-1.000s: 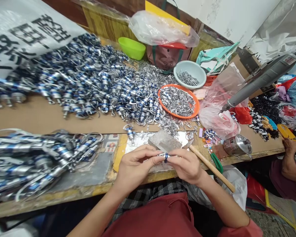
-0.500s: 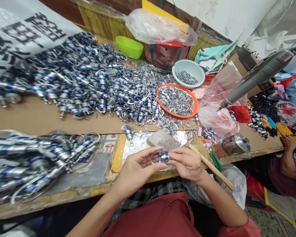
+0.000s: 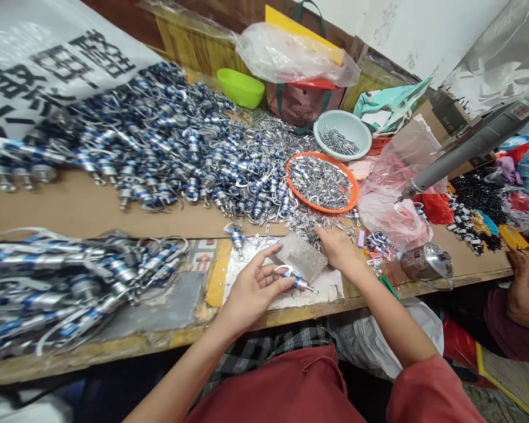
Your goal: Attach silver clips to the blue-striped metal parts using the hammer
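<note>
The left hand grips a blue-and-silver fitting between thumb and fingers, above the front edge of the bench; its eyelet end points right. A grey block lies just beyond. The right hand extends past the block, fingertips at the loose metal plates; whether its fingers are closed cannot be told. An orange tray stands farther toward the bench's rear edge.

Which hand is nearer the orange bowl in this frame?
The right. The right hand is just on the near side of the orange bowl; the left hand is farther off, nearer the wearer and leftward.
</note>
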Demonstrator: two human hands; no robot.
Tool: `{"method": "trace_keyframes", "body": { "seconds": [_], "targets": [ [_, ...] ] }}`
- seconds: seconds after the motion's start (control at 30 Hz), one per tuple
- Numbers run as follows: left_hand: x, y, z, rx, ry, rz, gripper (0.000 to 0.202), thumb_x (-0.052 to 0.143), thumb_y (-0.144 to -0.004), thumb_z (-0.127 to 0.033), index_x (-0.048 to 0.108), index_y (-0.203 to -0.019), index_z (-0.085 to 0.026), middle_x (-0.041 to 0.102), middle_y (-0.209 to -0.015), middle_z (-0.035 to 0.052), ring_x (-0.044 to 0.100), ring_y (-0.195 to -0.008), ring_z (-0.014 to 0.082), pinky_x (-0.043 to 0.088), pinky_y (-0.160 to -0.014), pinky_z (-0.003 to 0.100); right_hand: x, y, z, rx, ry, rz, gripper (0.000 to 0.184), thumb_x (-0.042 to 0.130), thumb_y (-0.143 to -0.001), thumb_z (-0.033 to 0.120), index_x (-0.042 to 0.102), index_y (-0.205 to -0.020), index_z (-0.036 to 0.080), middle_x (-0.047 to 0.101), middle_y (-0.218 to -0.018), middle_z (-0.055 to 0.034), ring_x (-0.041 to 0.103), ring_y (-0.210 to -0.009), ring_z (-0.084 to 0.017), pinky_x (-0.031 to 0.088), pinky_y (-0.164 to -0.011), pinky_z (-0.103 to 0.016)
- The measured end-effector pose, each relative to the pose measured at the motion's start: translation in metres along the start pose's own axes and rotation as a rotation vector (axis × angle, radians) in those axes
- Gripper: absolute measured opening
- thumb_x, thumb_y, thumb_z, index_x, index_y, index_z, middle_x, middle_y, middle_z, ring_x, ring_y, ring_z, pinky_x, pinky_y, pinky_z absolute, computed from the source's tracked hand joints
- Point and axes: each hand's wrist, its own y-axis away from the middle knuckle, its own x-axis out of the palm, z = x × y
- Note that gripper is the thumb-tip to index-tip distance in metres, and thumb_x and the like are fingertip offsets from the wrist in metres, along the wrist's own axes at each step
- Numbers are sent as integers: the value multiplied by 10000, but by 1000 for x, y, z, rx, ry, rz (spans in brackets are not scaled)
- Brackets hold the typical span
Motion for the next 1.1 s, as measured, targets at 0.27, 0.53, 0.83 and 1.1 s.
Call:
{"method": "trace_keyframes", "body": {
  "seconds": [0.27, 0.53, 0.83, 1.1],
  "targets": [
    [0, -3, -6, -16, 18, -2, 893, 787, -487, -233, 359, -1265, -140, 631, -649, -30, 643, -650, 145, 549, -640, 248, -6, 9, -4, -124, 243, 123, 302, 435, -787, 21, 491, -1062, 132, 576, -963, -117, 562, -835, -209, 411, -620, -259],
    [1, -3, -5, -10, 44, 26, 875, 772, -515, -223, 343, -1274, -145, 635, -660, -27, 652, -651, 151, 551, -650, 263, -1, 0, -11, -166, 201, 121, 308, 435, -770, 6, 541, -1034, 123, 613, -913, -121, 583, -802, -208, 435, -662, -284],
    [-3, -5, -2, 3, 22, 32, 849, 771, -530, -212, 359, -1271, -167, 627, -673, -23, 638, -676, 156, 553, -678, 303, -20, 29, 2, -109, -776, -267, 85, 581, -764, 119, 649, -756, 170, 667, -749, -3, 608, -690, -119, 477, -650, -227],
    [-2, -4, 0, 21, 35, 38, 819, 755, -545, -215, 366, -1265, -172, 603, -672, -34, 613, -669, 142, 539, -688, 319, -24, 35, 43, -295, -871, -147, 101, 611, -763, 137, 677, -699, 179, 649, -694, -1, 598, -684, -108, 467, -643, -208]
  ]
}}
